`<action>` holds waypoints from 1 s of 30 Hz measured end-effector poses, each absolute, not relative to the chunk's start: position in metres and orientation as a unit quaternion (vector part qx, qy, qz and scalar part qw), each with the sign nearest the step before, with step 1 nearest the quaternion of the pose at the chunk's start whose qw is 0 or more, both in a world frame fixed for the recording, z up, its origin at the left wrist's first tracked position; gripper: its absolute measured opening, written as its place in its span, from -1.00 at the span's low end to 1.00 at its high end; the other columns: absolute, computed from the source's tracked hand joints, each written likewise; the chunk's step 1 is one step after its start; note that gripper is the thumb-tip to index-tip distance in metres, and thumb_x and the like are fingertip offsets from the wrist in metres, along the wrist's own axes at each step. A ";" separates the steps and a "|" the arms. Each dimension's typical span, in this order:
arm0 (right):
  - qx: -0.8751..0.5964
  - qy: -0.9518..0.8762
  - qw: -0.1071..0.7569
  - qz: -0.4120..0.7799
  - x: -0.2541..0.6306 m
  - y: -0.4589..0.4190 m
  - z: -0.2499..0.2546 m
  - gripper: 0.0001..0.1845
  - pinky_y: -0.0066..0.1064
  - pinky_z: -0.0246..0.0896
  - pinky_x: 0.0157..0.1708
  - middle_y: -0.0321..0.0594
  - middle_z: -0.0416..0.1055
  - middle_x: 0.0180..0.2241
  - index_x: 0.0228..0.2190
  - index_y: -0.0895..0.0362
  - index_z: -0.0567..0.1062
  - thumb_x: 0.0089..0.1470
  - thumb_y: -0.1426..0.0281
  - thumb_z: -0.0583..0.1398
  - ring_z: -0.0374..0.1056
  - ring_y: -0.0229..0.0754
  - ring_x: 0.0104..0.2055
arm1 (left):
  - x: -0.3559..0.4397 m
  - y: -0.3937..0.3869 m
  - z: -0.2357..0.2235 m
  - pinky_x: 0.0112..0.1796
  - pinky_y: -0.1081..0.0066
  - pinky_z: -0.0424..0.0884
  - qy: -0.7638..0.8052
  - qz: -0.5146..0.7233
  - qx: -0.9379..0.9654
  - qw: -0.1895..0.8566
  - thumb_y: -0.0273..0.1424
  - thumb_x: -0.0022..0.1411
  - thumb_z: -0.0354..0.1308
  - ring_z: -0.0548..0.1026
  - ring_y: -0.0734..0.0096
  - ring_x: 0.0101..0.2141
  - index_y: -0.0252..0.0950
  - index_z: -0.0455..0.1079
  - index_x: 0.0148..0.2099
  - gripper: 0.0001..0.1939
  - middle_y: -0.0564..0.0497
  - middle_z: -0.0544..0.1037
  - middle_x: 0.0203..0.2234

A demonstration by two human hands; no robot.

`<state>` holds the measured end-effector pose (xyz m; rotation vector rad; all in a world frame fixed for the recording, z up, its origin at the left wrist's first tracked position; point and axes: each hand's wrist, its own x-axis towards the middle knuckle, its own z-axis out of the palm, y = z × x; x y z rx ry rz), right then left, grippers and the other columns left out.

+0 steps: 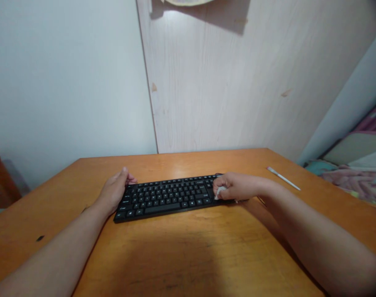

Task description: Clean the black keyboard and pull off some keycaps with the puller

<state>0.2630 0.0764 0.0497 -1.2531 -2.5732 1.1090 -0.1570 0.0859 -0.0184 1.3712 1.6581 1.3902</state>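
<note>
one brush (283,178), frame right. one keyboard (169,196), mid-frame: left fingers (131,179) loosely half-curled at one end, right fingers (216,182) atop it, clenching one pale wad (219,192).

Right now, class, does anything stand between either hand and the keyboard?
Nothing visible separates the left hand from the keyboard. Towards its right end, only the white wad in the right hand could come between.
</note>
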 end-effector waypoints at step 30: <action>-0.548 -0.746 0.244 0.290 0.292 0.109 0.059 -0.84 -0.45 0.06 -0.53 -0.30 0.33 -0.56 -0.49 0.14 0.41 -0.05 0.29 0.19 0.23 -0.26 -0.50 | 0.010 0.071 0.020 0.25 -0.20 -0.20 0.494 0.043 0.865 0.076 0.34 -0.26 0.19 -0.01 -0.26 0.33 -0.18 -0.21 0.46 0.37 -0.26 -0.01 0.39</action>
